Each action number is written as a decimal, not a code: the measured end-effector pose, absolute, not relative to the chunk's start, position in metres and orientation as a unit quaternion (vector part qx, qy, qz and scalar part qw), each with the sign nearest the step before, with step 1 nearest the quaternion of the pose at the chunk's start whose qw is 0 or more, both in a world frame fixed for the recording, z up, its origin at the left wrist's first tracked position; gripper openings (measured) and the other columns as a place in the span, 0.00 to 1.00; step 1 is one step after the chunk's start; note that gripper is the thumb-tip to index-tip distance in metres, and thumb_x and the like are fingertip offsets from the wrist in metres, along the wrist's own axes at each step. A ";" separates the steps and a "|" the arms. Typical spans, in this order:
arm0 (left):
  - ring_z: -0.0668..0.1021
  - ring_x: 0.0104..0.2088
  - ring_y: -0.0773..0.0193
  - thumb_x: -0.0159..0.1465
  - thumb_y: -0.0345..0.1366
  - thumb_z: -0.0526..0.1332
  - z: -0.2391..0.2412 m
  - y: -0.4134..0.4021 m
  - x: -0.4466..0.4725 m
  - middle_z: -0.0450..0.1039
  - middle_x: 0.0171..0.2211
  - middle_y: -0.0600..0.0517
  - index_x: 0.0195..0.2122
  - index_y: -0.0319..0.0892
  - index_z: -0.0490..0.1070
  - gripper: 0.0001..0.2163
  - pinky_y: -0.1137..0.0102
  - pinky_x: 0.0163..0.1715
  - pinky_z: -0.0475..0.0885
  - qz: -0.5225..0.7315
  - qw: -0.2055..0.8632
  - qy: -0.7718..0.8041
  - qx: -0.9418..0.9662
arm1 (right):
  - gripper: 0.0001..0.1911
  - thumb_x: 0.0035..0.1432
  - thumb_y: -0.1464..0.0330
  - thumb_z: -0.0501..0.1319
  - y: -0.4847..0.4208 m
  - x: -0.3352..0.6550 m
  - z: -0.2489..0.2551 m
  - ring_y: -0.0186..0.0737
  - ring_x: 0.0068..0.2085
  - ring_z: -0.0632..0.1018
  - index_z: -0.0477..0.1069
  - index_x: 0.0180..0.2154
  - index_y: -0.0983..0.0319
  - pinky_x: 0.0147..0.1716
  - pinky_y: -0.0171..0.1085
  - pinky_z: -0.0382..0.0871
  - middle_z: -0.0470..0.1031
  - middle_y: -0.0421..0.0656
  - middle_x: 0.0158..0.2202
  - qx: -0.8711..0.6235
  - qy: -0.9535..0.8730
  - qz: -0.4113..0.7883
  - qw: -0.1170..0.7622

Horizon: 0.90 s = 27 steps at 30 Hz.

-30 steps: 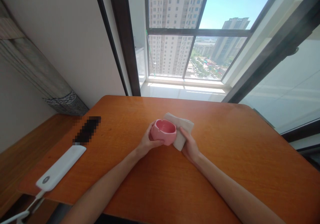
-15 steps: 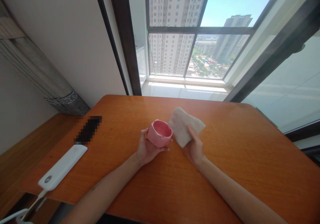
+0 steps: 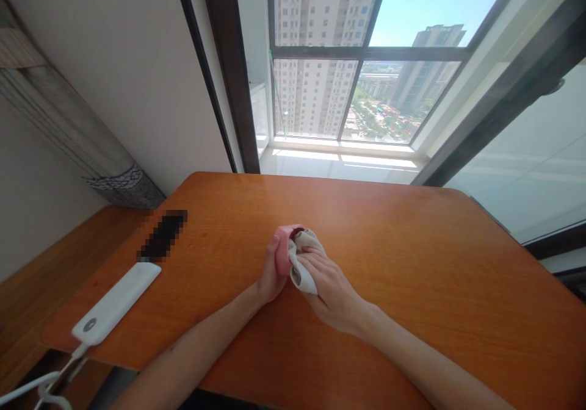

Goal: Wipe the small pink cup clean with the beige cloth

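My left hand [image 3: 271,279] grips a small pink ashtray [image 3: 282,256] with angular sides and notches in its rim. The ashtray is tilted, its opening turned to the right. Bunched under the fingers of my right hand [image 3: 333,291] is a whitish cloth [image 3: 303,280], pressed into the opening. Cloth and fingers hide most of the ashtray's inside. Both hands are held over the middle of the brown wooden table [image 3: 412,288].
On the table's left side lies a long white power strip [image 3: 121,300] with a white cable [image 3: 30,388] running off the near edge. Beyond it is a dark pixelated object [image 3: 165,233]. A window [image 3: 315,99] is behind the table, a curtain [image 3: 119,178] at left.
My right hand has brought the cloth left and pushed it into the ashtray, where it was flat and beside it before. My left hand has tipped the ashtray towards the right.
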<state>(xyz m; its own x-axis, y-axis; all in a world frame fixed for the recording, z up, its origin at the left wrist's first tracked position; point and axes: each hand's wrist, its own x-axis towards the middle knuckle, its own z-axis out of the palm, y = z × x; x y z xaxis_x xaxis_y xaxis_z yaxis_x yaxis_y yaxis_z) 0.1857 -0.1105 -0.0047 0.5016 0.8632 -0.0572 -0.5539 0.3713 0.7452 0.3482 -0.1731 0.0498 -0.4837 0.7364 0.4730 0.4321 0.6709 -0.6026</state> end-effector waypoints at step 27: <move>0.81 0.52 0.49 0.67 0.57 0.65 0.004 -0.110 0.169 0.77 0.58 0.42 0.69 0.45 0.65 0.34 0.57 0.57 0.74 0.465 0.701 0.189 0.507 | 0.20 0.78 0.53 0.53 -0.182 0.355 0.051 0.38 0.33 0.71 0.69 0.37 0.59 0.36 0.38 0.69 0.71 0.40 0.32 -0.347 -0.667 0.528 0.394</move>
